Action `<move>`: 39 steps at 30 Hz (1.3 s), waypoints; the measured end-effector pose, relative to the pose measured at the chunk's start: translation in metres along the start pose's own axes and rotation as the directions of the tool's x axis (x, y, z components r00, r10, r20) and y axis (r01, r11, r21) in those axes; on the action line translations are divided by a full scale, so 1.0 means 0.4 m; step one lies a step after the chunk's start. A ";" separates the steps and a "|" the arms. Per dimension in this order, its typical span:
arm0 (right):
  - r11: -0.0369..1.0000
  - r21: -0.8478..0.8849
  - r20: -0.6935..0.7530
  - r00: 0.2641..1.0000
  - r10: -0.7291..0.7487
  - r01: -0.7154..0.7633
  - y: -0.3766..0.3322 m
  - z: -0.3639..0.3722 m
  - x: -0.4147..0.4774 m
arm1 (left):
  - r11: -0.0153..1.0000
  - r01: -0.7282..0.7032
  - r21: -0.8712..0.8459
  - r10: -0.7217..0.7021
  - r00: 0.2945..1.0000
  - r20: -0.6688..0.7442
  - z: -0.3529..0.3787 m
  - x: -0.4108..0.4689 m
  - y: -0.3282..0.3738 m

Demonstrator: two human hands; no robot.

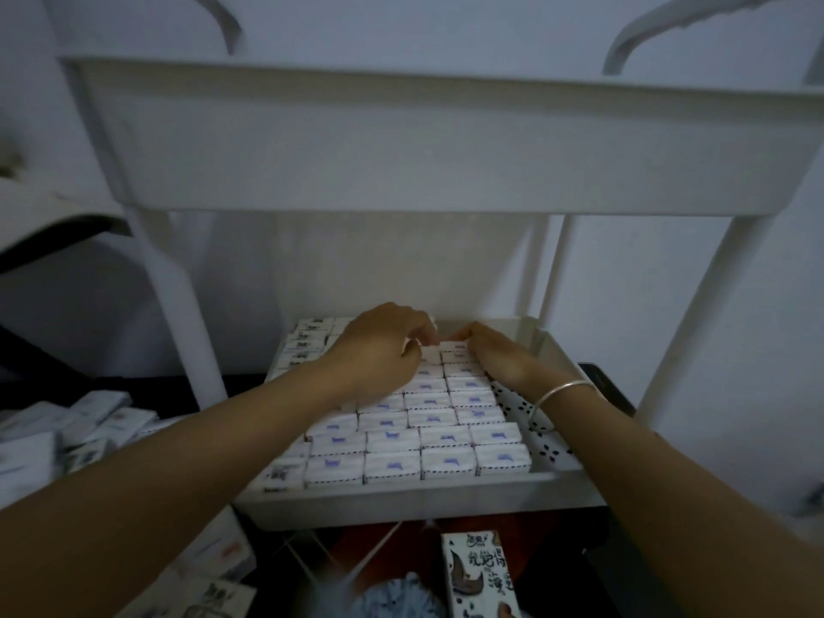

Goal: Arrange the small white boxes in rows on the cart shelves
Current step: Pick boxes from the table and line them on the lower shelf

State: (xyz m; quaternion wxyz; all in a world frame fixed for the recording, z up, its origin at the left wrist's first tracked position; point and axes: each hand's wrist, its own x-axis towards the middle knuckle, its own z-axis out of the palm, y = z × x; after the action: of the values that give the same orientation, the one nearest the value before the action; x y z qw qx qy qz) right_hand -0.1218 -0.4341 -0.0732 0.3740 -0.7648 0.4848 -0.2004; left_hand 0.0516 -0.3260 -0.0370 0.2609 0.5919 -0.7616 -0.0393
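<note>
Not much legible here tbh. The tall carton (479,573) just below the front of the cart shelf (401,497) has big black brush-style Chinese characters down its face; one looks like 海, the rest I can't make out. The small white boxes (446,439) on the shelf each carry a little purple mark, too blurry to read. The ones along the shelf's left edge show black print, also unreadable

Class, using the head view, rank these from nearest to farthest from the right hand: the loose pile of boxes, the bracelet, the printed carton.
1. Bracelet, on the wrist of the right hand.
2. Printed carton, below the shelf, toward the viewer.
3. Loose pile of boxes, far off to the left of the cart.
</note>
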 end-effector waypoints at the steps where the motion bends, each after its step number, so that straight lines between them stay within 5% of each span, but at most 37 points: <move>1: 1.000 -0.004 0.001 1.000 -0.001 0.001 0.003 0.002 -0.002 | 1.000 -0.006 0.000 0.006 1.000 0.003 -0.002 -0.012 0.003; 9: 0.981 -0.148 -0.206 0.967 -0.153 0.124 -0.015 -0.023 -0.128 | 0.997 -0.038 -0.065 0.043 0.996 0.077 -0.052 -0.127 0.092; 12: 0.944 -0.272 -0.272 0.926 -0.263 0.188 -0.040 -0.033 -0.237 | 0.996 -0.046 -0.076 0.059 0.982 0.182 -0.071 -0.195 0.137; 19: 0.915 -0.255 -0.286 0.880 -0.379 0.311 -0.088 0.053 -0.575 | 0.990 -0.095 -0.104 0.132 0.888 0.441 -0.104 -0.387 0.261; 26: 0.924 -0.354 0.056 0.989 -0.137 0.148 -0.077 0.127 -0.885 | 0.978 -0.188 -0.092 0.209 0.849 0.486 -0.126 -0.573 0.338; 32: 0.858 -0.513 0.117 0.992 0.049 0.018 -0.081 0.189 -1.019 | 0.936 -0.351 0.014 0.330 0.892 0.308 -0.141 -0.673 0.376; 39: 0.920 -0.375 -0.021 0.993 0.116 -0.115 -0.073 0.219 -1.036 | 0.889 -0.449 0.087 0.330 0.761 0.559 -0.126 -0.744 0.386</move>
State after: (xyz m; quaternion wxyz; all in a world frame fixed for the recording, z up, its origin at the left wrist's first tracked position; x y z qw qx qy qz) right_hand -0.2322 -0.0243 -0.0838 0.2323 -0.7926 0.5580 -0.0808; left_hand -0.0137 0.0069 -0.0412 -0.0225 0.4099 -0.9097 -0.0629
